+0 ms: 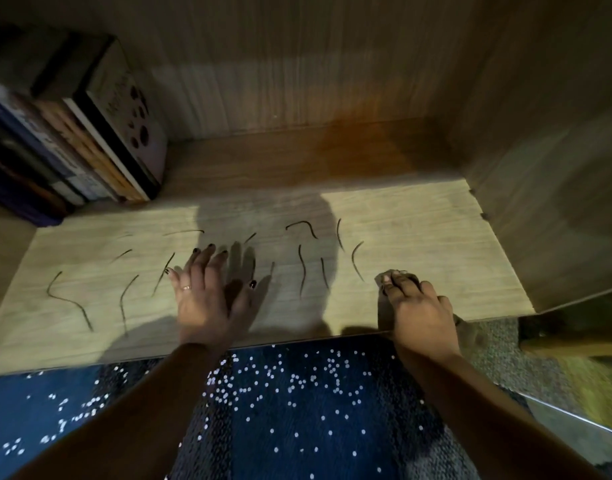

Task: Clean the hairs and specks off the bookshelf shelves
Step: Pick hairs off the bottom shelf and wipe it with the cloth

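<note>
Two hands are on the shelf. Left hand: fingers straight and spread, pressed flat, holding nothing. Right hand: fingers curled over a small dull cloth near the front edge, right of centre. Hairs: about thirteen dark strands counted, scattered across the lit front strip; specks not discernible. Books: one leaning row, rear left, roughly seven. Assessment: wiping stage, barely begun. The next move calls for a leftward sweep of the cloth, gathering strands toward the edge.

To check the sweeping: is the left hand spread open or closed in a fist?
Spread open: the left hand has straight, fanned fingers over the shelf and holds nothing.
</note>
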Motion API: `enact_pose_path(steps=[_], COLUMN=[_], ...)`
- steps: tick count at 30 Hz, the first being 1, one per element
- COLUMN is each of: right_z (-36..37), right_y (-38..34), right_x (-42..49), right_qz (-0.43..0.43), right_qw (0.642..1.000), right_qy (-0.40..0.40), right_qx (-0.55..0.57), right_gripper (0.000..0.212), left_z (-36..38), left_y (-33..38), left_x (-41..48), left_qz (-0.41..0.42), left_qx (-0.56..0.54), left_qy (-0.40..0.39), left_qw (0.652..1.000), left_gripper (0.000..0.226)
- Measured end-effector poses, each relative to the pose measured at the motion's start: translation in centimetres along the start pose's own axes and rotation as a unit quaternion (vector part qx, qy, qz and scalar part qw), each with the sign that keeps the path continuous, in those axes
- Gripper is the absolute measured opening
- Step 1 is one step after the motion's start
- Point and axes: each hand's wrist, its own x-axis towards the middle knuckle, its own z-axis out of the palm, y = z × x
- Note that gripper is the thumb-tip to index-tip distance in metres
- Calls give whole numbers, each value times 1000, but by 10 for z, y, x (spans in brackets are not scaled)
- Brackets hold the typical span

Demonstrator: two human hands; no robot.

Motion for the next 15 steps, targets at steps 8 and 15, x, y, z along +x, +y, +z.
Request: enact_pose_path(steps=[8,15], right_z=[-4,4], right_y=[8,-28], right_x=[21,-12], right_qz=[-2,-48], right_qw=[998,992], right_qy=[-3,-1], right_qx=[60,114], right_gripper=[63,61], left_z=[9,13], left_y=[-8,-11], left_x=[3,4], left_qz=[3,4], left_qx=[18,43], left_qy=[-7,-17], left_qw=[1000,999], left_gripper=[78,82])
